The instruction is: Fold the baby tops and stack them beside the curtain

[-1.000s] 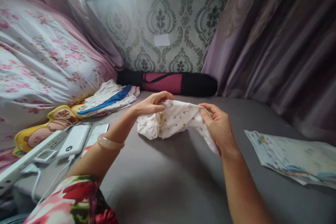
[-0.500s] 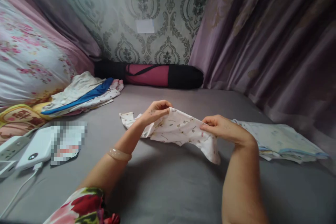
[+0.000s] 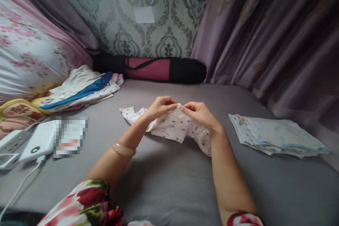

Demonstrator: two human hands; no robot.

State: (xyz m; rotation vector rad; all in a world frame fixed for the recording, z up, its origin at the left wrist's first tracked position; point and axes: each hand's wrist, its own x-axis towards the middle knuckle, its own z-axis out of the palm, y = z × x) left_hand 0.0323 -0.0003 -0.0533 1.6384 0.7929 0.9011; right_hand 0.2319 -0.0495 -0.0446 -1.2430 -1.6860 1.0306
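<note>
A small white printed garment (image 3: 172, 127), perhaps a baby's top, hangs from my two hands just above the grey sheet (image 3: 164, 183). My left hand (image 3: 162, 107) pinches its upper edge between thumb and fingers. Close beside it, my right hand (image 3: 199, 113) pinches the same edge, and the fingertips of both hands nearly meet. One sleeve-like part trails left onto the sheet, while another hangs down by my right wrist. Part of the cloth is hidden behind my hands.
On the right lies a stack of folded cloths (image 3: 280, 136). Rumpled clothes (image 3: 79, 90) are piled at the left by a floral pillow (image 3: 31, 53). A white power bank (image 3: 41, 141) with a cable and a power strip (image 3: 13, 141) sit front left. A long black-and-pink bag (image 3: 148, 68) lies along the wall.
My right hand has moved left along the garment's edge until it is close to my left hand. The cloth between them has bunched up. The view has tilted slightly downward.
</note>
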